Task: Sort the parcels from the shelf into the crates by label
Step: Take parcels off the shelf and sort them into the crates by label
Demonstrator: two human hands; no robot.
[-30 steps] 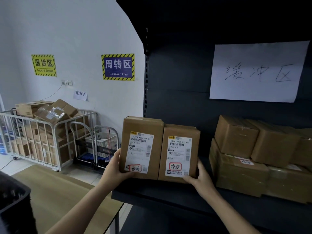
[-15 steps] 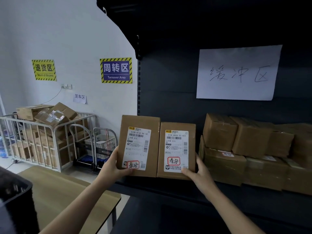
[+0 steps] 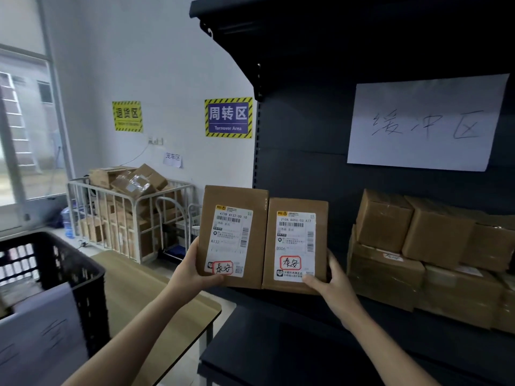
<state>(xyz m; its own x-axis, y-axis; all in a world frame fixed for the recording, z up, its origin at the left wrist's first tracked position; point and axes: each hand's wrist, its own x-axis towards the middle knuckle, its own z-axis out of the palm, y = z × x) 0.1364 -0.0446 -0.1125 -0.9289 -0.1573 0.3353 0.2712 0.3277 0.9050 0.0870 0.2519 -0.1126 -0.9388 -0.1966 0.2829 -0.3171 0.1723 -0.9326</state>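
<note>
I hold two brown cardboard parcels upright, side by side, in front of the dark shelf (image 3: 348, 324). My left hand (image 3: 192, 270) grips the left parcel (image 3: 234, 199) at its lower left corner. The bottom right corner of the right parcel (image 3: 296, 206) is gripped by my right hand (image 3: 333, 286). Each parcel carries a white shipping label with a red-framed handwritten mark. More brown parcels (image 3: 423, 246) are stacked on the shelf to the right. A black plastic crate (image 3: 67, 263) with a paper sheet on its side stands at lower left.
A wooden table (image 3: 156, 296) carries the crate, left of the shelf. Behind it stands a white cage trolley (image 3: 122, 218) full of boxes, with a hand cart (image 3: 172, 227) beside it. A handwritten paper sign (image 3: 426, 121) hangs on the shelf's back panel.
My view has swung left and the black crate has come further into sight. Both parcels have come away from the shelf toward the left, still held together.
</note>
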